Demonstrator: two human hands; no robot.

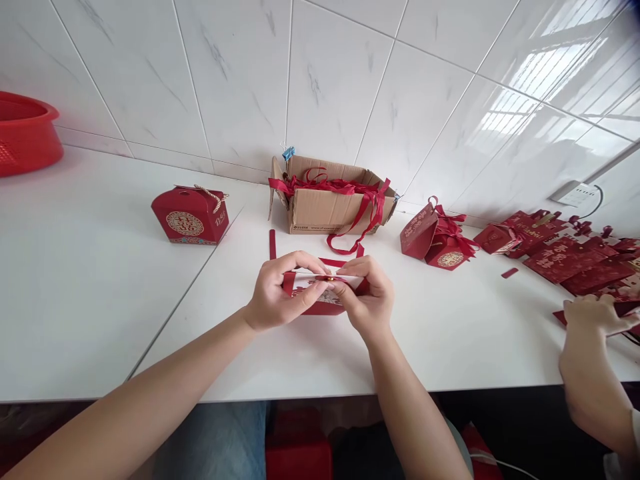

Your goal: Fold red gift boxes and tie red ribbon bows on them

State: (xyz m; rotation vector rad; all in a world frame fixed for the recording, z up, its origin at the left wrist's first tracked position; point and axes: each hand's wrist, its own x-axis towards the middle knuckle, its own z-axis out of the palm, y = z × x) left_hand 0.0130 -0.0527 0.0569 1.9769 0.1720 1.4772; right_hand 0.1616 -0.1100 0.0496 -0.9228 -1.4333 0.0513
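Between my hands a red gift box (320,309) with a printed white front rests on the white table. My left hand (287,291) grips its top edge from the left, thumb in front and fingers behind. From the right, my right hand (366,293) pinches the same top edge. Both thumbs meet at the middle, by a small gold-coloured spot whose kind I cannot make out. Just behind the box lies a strip of red ribbon (273,245), partly hidden by the box and my hands.
An open cardboard box (330,212) full of red ribbon stands against the tiled wall. A red box with a rope handle (193,217) is to the left, ribboned boxes (447,243) to the right. A red plastic basket (30,137) sits far left. Another person's hand (595,317) reaches toward red bags (565,257).
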